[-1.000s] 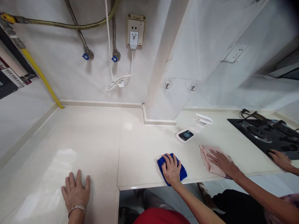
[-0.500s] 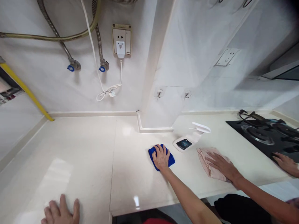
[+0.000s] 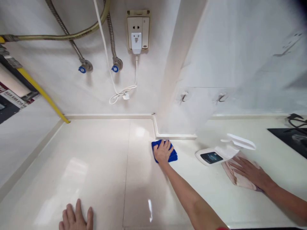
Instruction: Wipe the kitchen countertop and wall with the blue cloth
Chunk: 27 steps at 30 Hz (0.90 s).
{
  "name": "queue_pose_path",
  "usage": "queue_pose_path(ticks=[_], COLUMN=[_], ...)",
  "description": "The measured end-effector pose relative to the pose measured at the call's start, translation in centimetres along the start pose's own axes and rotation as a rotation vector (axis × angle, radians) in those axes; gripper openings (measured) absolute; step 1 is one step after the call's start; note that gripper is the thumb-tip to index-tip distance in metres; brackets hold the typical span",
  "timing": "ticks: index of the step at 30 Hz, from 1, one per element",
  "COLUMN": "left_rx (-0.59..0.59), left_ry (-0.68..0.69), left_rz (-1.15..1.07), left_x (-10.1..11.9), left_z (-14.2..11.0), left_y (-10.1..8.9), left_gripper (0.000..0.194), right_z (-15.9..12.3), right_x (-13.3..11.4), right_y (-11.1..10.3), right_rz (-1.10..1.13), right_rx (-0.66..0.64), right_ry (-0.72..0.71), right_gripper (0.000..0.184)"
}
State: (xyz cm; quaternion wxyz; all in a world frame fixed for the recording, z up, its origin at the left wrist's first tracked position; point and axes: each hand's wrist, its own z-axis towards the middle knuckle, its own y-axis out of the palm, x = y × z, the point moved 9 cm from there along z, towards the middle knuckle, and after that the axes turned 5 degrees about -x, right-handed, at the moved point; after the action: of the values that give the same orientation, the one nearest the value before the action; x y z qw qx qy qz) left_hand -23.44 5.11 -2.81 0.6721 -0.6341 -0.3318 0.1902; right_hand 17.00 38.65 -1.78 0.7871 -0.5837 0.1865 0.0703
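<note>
The white spray bottle (image 3: 211, 156), dark-labelled, its contents hidden, is on the glossy bench (image 3: 100, 153) by a co-worker's pink cloth (image 3: 237, 177). The right hand (image 3: 163, 151), fingers spread, presses the folded blue cloth (image 3: 173, 156); the left hand (image 3: 75, 218) lies open.

A blue cloth (image 3: 173, 157) lies slightly rumpled; on pale countertop (image 3: 100, 153) near raised edging (image 3: 177, 137)

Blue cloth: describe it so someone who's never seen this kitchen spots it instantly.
On the pale counter, find where the pillar juts out. The blue cloth lies just in front of its base, under the right hand. It is deep blue; the cloth past the white bottle is pink.
</note>
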Motion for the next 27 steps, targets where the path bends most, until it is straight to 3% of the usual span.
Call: queue_pose_path(ticks=[4,8,11,15,19,27], left_rx=[0.006,-0.006,-0.016,-0.03,-0.031,-0.062], left_ry=[0.012,-0.004,-0.018,-0.034,-0.029,-0.036], left_rz=[-0.004,-0.011,-0.016,-0.033,-0.04,-0.048], left_x=[0.0,-0.2,-0.4,-0.8,-1.2,-2.5], left_z=[-0.2,-0.2,-0.2,-0.2,-0.3,-0.1], left_y=[-0.1,-0.2,-0.2,0.0,0.3,1.4], left_gripper=[0.083,0.081,0.077,0.074,0.073,0.078], right_z=[-3.7,-9.6,-14.8,-19.5,-17.7,-6.8], right_x=[-8.4,-15.6,-18.4,-18.8,-18.5,-20.1], right_y=[2.5,2.9,2.2,1.2,0.8,4.5], right_rz=[0.055,0.119,0.175,0.27,0.297,0.274], right_rx=[-0.162,-0.329,-0.448,-0.617,-0.614,-0.504], right_ry=[-0.216,-0.482,-0.68,-0.937,-1.051,-0.96], right_gripper=[0.062,0.063,0.065,0.067,0.062,0.055])
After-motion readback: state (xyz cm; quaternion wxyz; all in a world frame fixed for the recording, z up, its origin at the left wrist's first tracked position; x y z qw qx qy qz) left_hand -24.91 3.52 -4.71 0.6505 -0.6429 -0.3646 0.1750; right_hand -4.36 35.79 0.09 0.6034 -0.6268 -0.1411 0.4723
